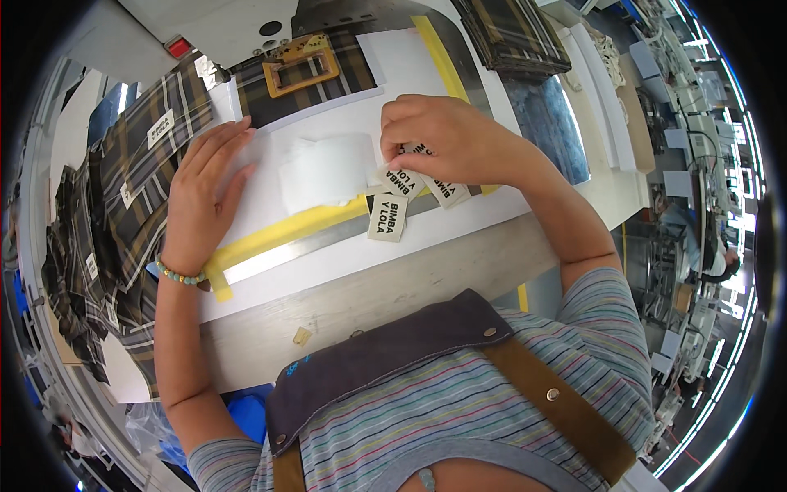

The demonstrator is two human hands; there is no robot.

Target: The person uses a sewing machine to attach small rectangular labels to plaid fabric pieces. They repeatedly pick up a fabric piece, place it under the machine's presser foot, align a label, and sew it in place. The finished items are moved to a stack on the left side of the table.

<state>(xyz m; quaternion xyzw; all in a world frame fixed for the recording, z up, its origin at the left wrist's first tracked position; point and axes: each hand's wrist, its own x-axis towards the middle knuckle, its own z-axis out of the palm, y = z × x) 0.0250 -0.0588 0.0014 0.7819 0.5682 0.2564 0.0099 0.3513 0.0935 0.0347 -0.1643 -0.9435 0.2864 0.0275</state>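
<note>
My left hand (205,176) lies with its fingers stretched out at the edge of the white work surface (270,148), beside the plaid fabric. My right hand (443,139) is closed in a pinch over several cream fabric labels (387,217) with dark print. Thumb and fingertips grip the corner of one label (402,182); the others lie loosely overlapped under and near the hand. Between my hands sits a stack of thin white squares (316,176). Farther back, a yellow frame (303,72) rests on a flat plaid piece (357,61).
Plaid pieces with labels (131,189) hang in a long pile at the left. A folded plaid stack (512,37) stands at the far right. Yellow tape (287,225) borders the work surface. A sewing machine (213,72) is behind; a small scrap (302,336) lies near the front.
</note>
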